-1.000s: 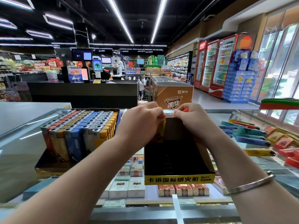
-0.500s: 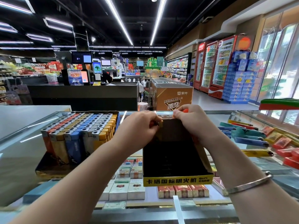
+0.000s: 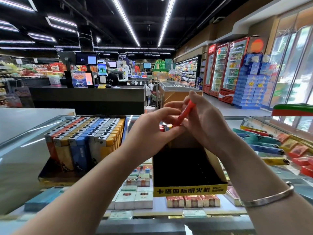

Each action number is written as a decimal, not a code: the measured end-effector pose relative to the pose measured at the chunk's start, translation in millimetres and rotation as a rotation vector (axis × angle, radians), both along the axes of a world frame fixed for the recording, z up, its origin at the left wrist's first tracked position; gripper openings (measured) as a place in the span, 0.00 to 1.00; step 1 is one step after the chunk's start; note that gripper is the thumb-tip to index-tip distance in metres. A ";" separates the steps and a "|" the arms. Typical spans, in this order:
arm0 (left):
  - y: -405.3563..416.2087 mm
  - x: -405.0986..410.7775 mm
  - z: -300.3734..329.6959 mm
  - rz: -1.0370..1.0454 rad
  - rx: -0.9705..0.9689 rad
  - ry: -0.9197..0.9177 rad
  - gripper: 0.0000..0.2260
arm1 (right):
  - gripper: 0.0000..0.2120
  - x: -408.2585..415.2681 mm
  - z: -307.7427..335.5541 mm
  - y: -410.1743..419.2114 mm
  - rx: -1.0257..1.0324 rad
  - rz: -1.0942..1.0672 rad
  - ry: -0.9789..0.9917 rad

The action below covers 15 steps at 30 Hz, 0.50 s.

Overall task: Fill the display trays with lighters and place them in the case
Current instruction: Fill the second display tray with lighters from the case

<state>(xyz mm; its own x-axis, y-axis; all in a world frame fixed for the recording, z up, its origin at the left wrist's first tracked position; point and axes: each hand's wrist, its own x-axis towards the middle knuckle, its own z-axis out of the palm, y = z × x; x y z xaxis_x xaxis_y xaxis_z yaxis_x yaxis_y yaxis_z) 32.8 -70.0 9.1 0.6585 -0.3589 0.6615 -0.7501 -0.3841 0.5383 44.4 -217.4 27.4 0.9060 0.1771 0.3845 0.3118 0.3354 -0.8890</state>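
Head view, the only view: a red lighter (image 3: 185, 113) is being held tilted above the back of an empty display tray (image 3: 189, 168), which is sitting on the glass top of the display case (image 3: 25, 160). The lighter is being pinched by the right hand (image 3: 205, 122), thumb and fingers curled round its upper length, while its lower end is being met by the curled fingers of the left hand (image 3: 152, 133); whether the left hand is gripping it or only steadying it cannot be told, as the contact is being hidden by the fingers. A few more lighter tops (image 3: 163, 128), red and blue, are being glimpsed just behind the left hand, at the tray's rear edge; whether they are seated in the tray cannot be told. The tray's black floor is showing bare in front, with a yellow lip bearing printed characters. A full tray of lighters (image 3: 84, 141), in orange, yellow, blue and white rows, is standing to the left on the same glass. Loose lighters (image 3: 264, 148) are lying to the right, apparently under the glass. Judgement: the filling step is being started on the second tray. The next move is being judged to call for the lighter to be turned upright and seated at the back row, snug beside its neighbours.
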 end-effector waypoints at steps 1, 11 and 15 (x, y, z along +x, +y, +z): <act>0.5 1.3 -0.6 0.021 -0.011 -0.028 0.12 | 0.13 0.5 0.5 -0.1 0.011 -0.002 0.000; 19.0 12.9 10.8 0.033 -0.294 0.076 0.09 | 0.07 13.6 -5.4 -17.0 -0.615 -0.692 -0.107; 21.8 12.0 9.8 0.004 -0.094 0.181 0.08 | 0.06 19.6 -11.7 -21.5 -0.741 -0.630 -0.012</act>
<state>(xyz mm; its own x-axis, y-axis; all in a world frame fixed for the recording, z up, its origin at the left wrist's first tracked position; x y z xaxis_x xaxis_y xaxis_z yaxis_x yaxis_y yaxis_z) 44.8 -48.2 18.9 0.7711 -0.2980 0.5627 -0.6363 -0.3284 0.6980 64.0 -239.0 15.7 0.9144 -0.1379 0.3805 0.2529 -0.5393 -0.8032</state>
